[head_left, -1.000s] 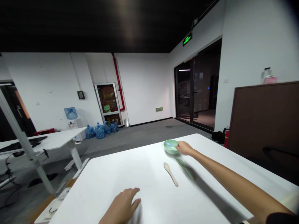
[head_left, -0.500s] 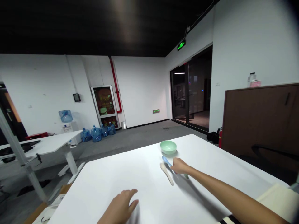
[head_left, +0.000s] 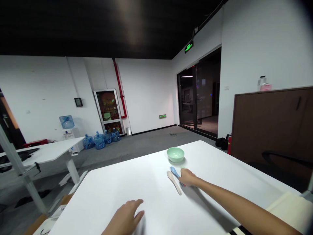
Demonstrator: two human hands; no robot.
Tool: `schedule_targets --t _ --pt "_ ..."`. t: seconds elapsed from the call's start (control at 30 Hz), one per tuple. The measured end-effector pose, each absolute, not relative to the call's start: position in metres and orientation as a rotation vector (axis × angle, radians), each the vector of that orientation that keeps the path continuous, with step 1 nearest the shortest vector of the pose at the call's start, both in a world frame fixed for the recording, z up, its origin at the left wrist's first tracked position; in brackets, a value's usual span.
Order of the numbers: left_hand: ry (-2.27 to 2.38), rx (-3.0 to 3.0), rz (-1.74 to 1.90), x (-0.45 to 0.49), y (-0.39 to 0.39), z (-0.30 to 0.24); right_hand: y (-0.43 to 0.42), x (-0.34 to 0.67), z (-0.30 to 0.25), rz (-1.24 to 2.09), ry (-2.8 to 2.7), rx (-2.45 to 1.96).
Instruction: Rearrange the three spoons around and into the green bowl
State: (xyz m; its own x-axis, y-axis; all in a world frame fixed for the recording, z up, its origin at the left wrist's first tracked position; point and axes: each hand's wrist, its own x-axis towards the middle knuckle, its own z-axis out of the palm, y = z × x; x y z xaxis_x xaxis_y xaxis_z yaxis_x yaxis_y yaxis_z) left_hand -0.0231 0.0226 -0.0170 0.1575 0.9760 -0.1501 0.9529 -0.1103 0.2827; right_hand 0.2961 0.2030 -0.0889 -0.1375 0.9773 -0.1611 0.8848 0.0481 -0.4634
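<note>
Right hand (head_left: 188,178) pinching blue spoon (head_left: 174,171) by the handle, thumb and fingers closed on it. Spoon low over the surface (head_left: 114,182); can't tell if it's fully resting on it or a hair above. Its scoop end points to 11 o'clock, part of the handle hidden by my fingers.

Cream spoon (head_left: 174,183) lies flat at 9 o'clock from that hand, just beside the blue one and roughly parallel, scoop also toward 11, handle end toward 5.

Green bowl (head_left: 175,154) upright at 11 o'clock from the right hand, near the far edge of the surface, apart from both spoons.

Bit of green (head_left: 183,169) shows at the far side of my right knuckles; mostly covered, can't tell its full shape.

Left hand (head_left: 127,213) sits at 8 o'clock from the right, fingers spread from thumb, holding nothing. Nearest item is the cream spoon, at its 1 to 2 o'clock, well apart.

Room: blue water bottles (head_left: 99,141) on the floor at 11, glass door (head_left: 206,94) at 1, brown cabinet (head_left: 266,124) at 2.
</note>
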Motion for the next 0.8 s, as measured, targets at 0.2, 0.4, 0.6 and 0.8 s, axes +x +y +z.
schedule_targets --t 0.2,0.4,0.6,0.8 --pt "1.844 2.129 0.115 -0.022 0.022 -0.015 0.206 0.297 -0.095 0.722 -2.162 -1.927" --pt "1.841 2.119 0.127 -0.022 0.021 -0.015 0.203 0.295 -0.094 0.693 -2.174 -1.967" --pt "1.834 2.134 0.130 -0.022 0.023 -0.016 0.200 0.294 -0.088 0.472 -2.192 -2.000" --pt "1.835 2.134 0.151 -0.024 0.023 -0.017 0.194 0.283 -0.074 0.279 -2.236 -1.915"
